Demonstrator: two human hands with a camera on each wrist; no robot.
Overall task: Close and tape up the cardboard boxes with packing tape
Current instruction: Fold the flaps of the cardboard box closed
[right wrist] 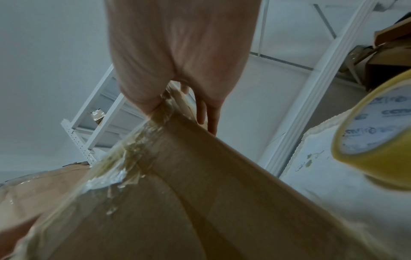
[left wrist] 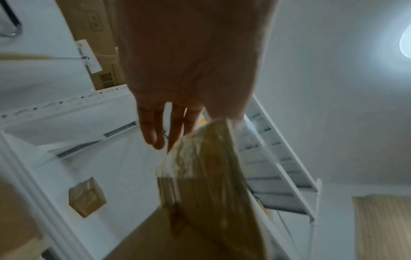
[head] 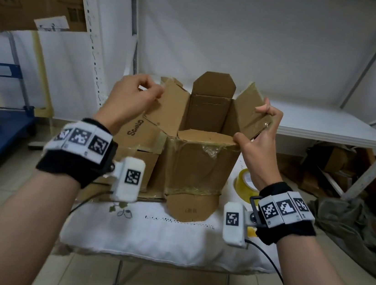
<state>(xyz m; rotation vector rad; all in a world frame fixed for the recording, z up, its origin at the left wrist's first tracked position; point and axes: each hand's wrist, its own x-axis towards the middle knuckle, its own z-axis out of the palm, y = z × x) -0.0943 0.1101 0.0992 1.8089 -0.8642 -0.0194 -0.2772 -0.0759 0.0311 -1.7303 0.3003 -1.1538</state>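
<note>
Standing at the centre of the head view, an open cardboard box (head: 199,163) is seen on a white-covered table (head: 169,240), all four top flaps raised. The left flap (head: 170,109) is pinched near its upper edge by the left hand (head: 132,98), fingers curled over the cardboard and thumb behind; in the left wrist view the same flap (left wrist: 206,167) is seen running down from the hand (left wrist: 189,61), with torn clear tape along its edge. The right flap (head: 249,113) is gripped by the right hand (head: 261,134), the fingers curled round its outer edge and the thumb laid at the box's near right corner. In the right wrist view the flap (right wrist: 200,158) is caught between thumb and fingers of the hand (right wrist: 177,52), old tape glinting along the fold. The far flap (head: 213,84) stands upright at the back, and the near flap (head: 206,137) is tipped inward over the opening.

A yellowish roll of packing tape (head: 245,182) lies on the table just beside the box, at lower right of centre, partly hidden by the right wrist; it fills the right edge of the right wrist view (right wrist: 378,137). A second cardboard box (head: 138,145), closed, is set touching the open one on its left. White metal shelving (head: 327,127) is seen behind.
</note>
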